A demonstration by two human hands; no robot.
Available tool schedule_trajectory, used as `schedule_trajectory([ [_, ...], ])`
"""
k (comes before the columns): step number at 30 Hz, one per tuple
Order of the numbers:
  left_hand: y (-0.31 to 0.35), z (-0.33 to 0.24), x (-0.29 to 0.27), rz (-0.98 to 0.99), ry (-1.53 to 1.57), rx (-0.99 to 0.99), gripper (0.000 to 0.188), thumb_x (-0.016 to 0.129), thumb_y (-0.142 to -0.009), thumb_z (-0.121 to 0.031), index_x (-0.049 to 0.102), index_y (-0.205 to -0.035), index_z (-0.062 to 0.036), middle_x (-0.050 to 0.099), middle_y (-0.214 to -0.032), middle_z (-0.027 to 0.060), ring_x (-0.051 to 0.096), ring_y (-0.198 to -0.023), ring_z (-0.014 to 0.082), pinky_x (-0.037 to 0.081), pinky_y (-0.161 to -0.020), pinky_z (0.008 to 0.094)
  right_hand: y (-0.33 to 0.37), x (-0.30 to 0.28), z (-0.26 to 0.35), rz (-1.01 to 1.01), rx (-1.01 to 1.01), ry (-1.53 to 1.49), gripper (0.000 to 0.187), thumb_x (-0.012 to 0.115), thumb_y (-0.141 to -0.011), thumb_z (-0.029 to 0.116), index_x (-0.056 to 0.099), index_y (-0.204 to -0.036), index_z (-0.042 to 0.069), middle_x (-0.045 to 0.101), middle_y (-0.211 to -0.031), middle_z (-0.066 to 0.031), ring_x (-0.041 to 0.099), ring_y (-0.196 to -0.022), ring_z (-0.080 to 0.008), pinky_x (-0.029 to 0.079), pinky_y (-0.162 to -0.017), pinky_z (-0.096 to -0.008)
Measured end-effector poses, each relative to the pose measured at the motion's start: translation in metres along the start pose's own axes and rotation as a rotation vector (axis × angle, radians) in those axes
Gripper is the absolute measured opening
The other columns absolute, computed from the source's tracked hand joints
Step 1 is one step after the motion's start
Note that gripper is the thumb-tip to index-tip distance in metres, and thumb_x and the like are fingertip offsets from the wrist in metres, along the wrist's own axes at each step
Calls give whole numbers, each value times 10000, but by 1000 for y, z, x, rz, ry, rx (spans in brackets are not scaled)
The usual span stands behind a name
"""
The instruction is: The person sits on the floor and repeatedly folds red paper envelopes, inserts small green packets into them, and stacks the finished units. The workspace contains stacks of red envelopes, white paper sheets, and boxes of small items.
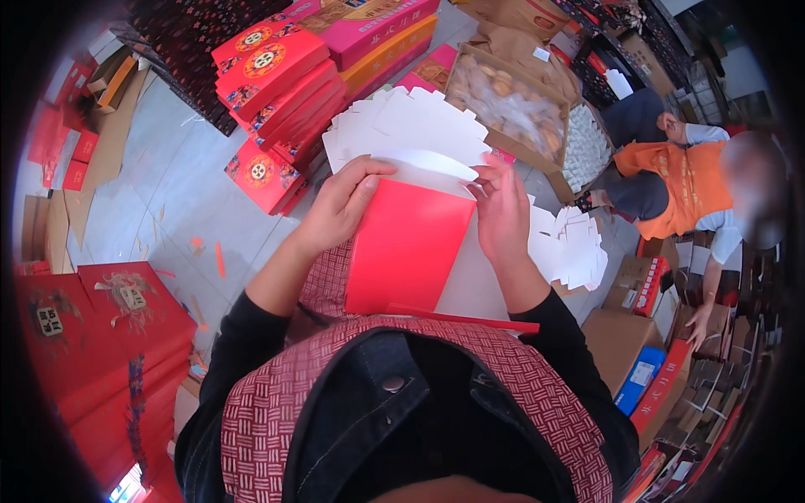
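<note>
A red cardboard box (407, 251) rests over my lap, with a pale inner side showing along its right. At its far edge a white flap (429, 165) curves up. My left hand (340, 205) is closed on the box's far left corner, thumb on top. The fingers of my right hand (503, 210) pinch the right end of the flap, at the far right corner. Just beyond the box lies a fanned pile of white card pieces (402, 121). A second pile of white card pieces (572, 249) lies right of my right hand.
Stacked red gift boxes (277, 92) stand far left of centre, beside pink and orange cartons (381, 46). A carton of bagged round pastries (507, 101) sits far right. Large red boxes (109, 335) fill the left. A co-worker in orange (683, 184) sits at right among cartons.
</note>
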State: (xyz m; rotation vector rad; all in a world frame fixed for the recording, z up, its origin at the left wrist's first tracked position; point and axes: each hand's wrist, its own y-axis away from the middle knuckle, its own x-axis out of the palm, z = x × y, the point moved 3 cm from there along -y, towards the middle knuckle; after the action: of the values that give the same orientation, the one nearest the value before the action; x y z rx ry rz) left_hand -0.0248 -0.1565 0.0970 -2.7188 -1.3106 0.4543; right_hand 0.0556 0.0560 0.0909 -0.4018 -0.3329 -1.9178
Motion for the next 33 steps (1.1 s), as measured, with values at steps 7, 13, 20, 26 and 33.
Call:
schedule_trajectory([
  [7,-6,-22,6,39,-56,124,211,400,-938,-92,552,-1043,9,538,-1039,167,542,-953,261,404,-861,289,-42,0,29,501,466,50,206,506,-914,202,568,-888,7,604,-994,-108,571,-899,-173,465,-777,-291],
  [13,-4,-22,7,46,-5,106,218,395,-941,-93,555,-1048,7,540,-1079,165,546,-984,251,405,-876,299,-51,22,36,665,588,324,263,541,-900,187,584,-1073,-5,608,-1025,-78,569,-931,-132,450,-805,-248],
  [20,-4,-20,6,84,-52,179,227,370,-950,-87,540,-1067,9,538,-1144,148,541,-1038,250,406,-909,315,-49,30,35,822,455,480,292,574,-884,199,599,-1127,41,625,-1004,-65,566,-922,-120,458,-761,-243],
  [26,2,-15,11,52,125,56,226,368,-958,-97,504,-1100,15,540,-1128,136,537,-1022,224,404,-900,297,-42,41,42,876,330,735,352,589,-871,178,567,-1196,43,650,-1019,-97,604,-888,-136,474,-786,-264],
  [33,7,-13,16,24,195,70,220,372,-969,-114,430,-1143,7,512,-1166,139,512,-1057,201,393,-919,298,-37,52,52,964,148,865,376,563,-867,109,531,-1232,27,644,-1062,-86,588,-902,-116,467,-818,-260],
])
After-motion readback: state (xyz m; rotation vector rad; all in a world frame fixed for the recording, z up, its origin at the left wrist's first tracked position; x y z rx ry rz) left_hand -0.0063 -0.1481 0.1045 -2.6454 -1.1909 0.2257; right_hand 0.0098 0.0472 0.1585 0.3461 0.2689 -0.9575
